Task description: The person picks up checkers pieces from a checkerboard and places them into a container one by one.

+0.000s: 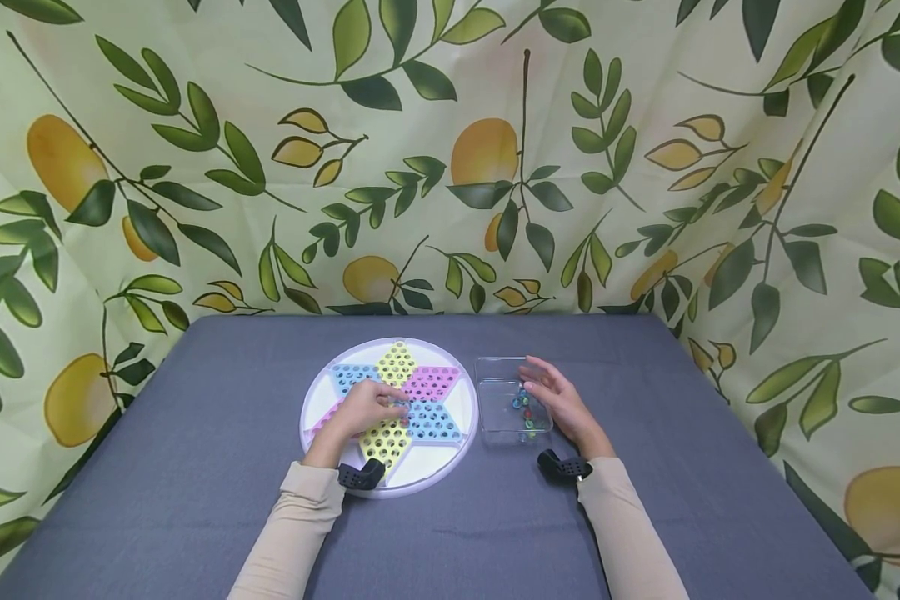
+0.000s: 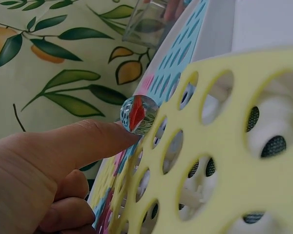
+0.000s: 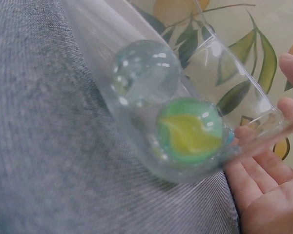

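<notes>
A round white Chinese checkers board (image 1: pixel 438 462) with a yellow, pink and blue star of holes lies left of centre. My left hand (image 1: pixel 367 406) is over its star, with one straight finger touching a clear marble with a red swirl (image 2: pixel 138 114). The marble sits at the board's surface, against the fingertip. The other fingers are curled under. My right hand (image 1: pixel 564 403) is at the right side of a clear plastic box (image 1: pixel 495 431), fingers spread loosely over its edge. Inside are several marbles, among them a green and yellow marble (image 3: pixel 190 130) and a clear marble (image 3: pixel 145 72).
A grey cloth (image 1: pixel 195 467) covers the table under the board and box. Behind and at the sides hangs a curtain (image 1: pixel 435 200) printed with leaves and fruit. Black straps with camera mounts (image 1: pixel 362 474) are on both wrists.
</notes>
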Available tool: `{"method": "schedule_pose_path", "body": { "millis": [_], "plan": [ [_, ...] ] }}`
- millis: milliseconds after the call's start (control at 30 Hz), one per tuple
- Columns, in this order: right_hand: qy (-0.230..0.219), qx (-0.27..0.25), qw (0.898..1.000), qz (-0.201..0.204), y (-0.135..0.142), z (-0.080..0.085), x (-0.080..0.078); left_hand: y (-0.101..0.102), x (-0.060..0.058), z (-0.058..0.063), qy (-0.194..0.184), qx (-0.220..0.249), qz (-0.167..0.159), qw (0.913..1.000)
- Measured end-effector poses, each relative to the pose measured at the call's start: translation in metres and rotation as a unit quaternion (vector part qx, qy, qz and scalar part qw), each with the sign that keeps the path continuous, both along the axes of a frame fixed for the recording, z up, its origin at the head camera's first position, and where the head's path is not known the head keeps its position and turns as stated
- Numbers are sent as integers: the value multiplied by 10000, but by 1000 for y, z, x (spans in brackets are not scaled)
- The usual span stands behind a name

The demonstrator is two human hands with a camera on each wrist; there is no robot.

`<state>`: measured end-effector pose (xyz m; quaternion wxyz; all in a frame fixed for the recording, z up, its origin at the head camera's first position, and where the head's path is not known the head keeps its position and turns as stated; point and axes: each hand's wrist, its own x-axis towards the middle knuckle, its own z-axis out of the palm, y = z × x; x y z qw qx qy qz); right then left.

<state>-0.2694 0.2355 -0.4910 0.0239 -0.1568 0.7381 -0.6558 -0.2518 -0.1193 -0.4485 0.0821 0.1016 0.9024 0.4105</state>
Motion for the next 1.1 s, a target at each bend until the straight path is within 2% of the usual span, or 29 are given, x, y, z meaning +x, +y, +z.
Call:
{"method": "schedule_pose_path", "body": {
  "millis": [367, 533, 1100],
  "plan": [
    [-628, 151, 9978, -175, -2, 6, -1, -1, 3, 4, 129, 186, -141, 9996],
    [-645, 90, 9978, -143, -4, 7, 0, -1, 0, 1, -10, 97, -18, 10000],
    [-643, 115, 9978, -103, -2, 6, -1, 1, 0, 4, 145, 162, 52, 9997]
  ]
}}
